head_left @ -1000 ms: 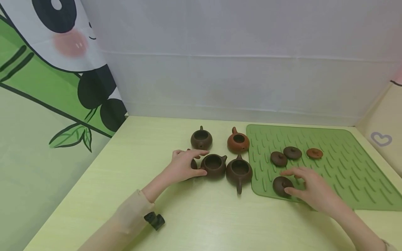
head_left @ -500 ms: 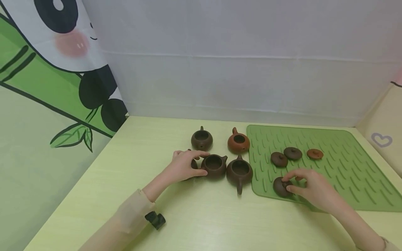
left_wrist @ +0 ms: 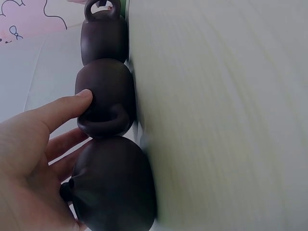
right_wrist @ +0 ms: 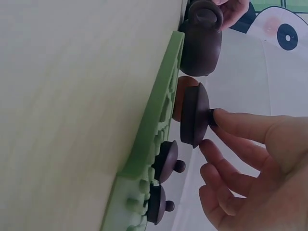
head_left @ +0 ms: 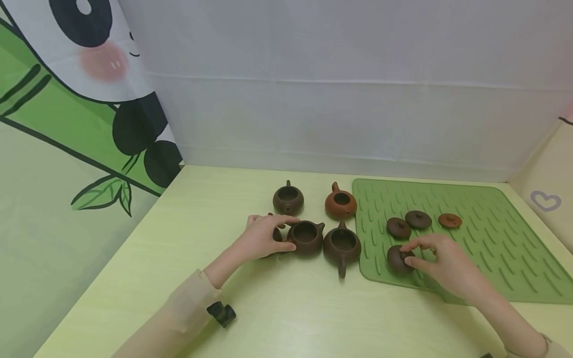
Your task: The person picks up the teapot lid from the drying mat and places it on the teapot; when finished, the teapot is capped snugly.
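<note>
My left hand (head_left: 258,237) holds a dark brown clay teapot (head_left: 306,247), its thumb on one side and fingers on the other. A second dark teapot (head_left: 277,234) is mostly hidden behind that hand. To the right stands another dark teapot (head_left: 342,252), handle towards me. All of these are lidless where their tops show. My right hand (head_left: 449,268) pinches the knob of a dark teapot lid (right_wrist: 195,115) between thumb and fingertips. In the right wrist view, this lid hangs just above the green mat (head_left: 497,268), apart from it.
Two dark lids (head_left: 398,228) and a reddish-brown lid (head_left: 450,221) lie on the mat. Behind the front row stand a dark teapot (head_left: 288,201) and a reddish-brown teapot (head_left: 341,206). A white cloth wall (head_left: 331,124) closes off the table's back.
My right hand has closed its thumb and fingertips on the lid's knob and lifted the lid slightly off the mat. My left hand has stayed in place.
</note>
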The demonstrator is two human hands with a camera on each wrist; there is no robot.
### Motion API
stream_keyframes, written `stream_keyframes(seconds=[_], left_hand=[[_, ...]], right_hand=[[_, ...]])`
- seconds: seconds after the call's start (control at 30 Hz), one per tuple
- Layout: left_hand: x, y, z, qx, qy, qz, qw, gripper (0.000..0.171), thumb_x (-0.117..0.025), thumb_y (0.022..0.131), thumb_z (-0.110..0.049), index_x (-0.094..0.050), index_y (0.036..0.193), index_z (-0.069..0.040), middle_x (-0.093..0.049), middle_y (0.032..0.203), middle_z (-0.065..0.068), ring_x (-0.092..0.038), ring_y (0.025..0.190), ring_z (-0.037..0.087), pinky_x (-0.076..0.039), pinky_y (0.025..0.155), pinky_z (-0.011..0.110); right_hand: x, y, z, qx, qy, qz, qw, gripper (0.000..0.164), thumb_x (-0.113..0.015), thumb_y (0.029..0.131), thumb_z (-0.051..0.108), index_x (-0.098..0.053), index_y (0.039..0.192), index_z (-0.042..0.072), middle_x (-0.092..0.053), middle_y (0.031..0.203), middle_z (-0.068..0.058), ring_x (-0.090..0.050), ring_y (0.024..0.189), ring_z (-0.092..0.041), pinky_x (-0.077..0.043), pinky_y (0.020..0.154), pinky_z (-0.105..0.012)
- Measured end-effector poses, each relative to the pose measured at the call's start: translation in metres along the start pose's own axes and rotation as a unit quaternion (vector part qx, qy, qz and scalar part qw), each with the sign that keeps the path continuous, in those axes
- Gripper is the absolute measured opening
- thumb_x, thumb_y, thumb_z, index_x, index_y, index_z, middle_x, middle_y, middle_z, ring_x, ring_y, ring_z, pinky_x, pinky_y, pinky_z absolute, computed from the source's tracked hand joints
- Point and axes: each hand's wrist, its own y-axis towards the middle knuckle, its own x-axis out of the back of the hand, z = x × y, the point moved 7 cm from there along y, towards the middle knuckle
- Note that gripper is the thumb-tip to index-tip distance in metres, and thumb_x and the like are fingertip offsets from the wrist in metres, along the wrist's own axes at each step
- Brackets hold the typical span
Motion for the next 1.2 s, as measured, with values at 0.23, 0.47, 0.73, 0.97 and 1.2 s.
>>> stream_keyframes(seconds=[0.23, 0.47, 0.73, 0.97, 1.2], left_hand=[[-0.001, 0.000, 0.000, 0.001, 0.002, 0.002, 1.0000, 0.059, -0.082, 0.081, -0.034, -0.061, 0.134, -0.023, -0.068, 0.130, -0.006, -0.067, 0.110, 0.017, -0.032, 0.098, 0.051], [-0.001, 0.000, 0.000, 0.001, 0.001, 0.003, 1.0000, 0.059, -0.082, 0.081, -0.034, -0.061, 0.135, -0.023, -0.068, 0.130, -0.006, -0.067, 0.111, 0.018, -0.032, 0.099, 0.052], [0.000, -0.001, -0.001, 0.003, -0.001, 0.002, 1.0000, 0.058, -0.082, 0.081, -0.033, -0.061, 0.134, -0.023, -0.068, 0.130, -0.006, -0.067, 0.112, 0.018, -0.033, 0.098, 0.051], [0.000, 0.000, -0.001, 0.006, -0.005, 0.004, 1.0000, 0.059, -0.082, 0.080, -0.033, -0.061, 0.135, -0.024, -0.067, 0.131, -0.006, -0.066, 0.112, 0.018, -0.032, 0.098, 0.050], [0.000, 0.000, 0.000, 0.011, -0.006, 0.005, 0.9999, 0.059, -0.083, 0.080, -0.033, -0.061, 0.134, -0.024, -0.067, 0.130, -0.007, -0.066, 0.112, 0.018, -0.032, 0.099, 0.051]], right_hand=[[0.011, 0.006, 0.013, 0.028, -0.016, -0.050, 0.998, 0.021, -0.081, 0.081, 0.017, -0.075, 0.098, 0.027, -0.074, 0.101, 0.006, -0.063, 0.093, -0.009, -0.049, 0.078, -0.035], [0.016, 0.009, 0.030, 0.046, -0.015, -0.099, 0.994, 0.019, -0.080, 0.083, 0.022, -0.074, 0.099, 0.031, -0.071, 0.099, 0.011, -0.054, 0.094, 0.006, -0.049, 0.082, -0.028], [0.016, 0.016, 0.051, 0.057, 0.020, -0.141, 0.988, 0.017, -0.080, 0.083, 0.021, -0.076, 0.099, 0.026, -0.070, 0.095, 0.006, -0.050, 0.086, -0.004, -0.040, 0.075, -0.019], [0.010, 0.025, 0.064, 0.044, 0.054, -0.130, 0.989, 0.016, -0.077, 0.086, 0.025, -0.076, 0.103, 0.026, -0.071, 0.098, 0.004, -0.049, 0.094, -0.008, -0.039, 0.076, -0.022], [0.000, 0.038, 0.075, 0.069, 0.066, -0.147, 0.985, 0.017, -0.078, 0.085, 0.020, -0.076, 0.102, 0.023, -0.072, 0.095, 0.004, -0.047, 0.088, -0.009, -0.036, 0.071, -0.022]])
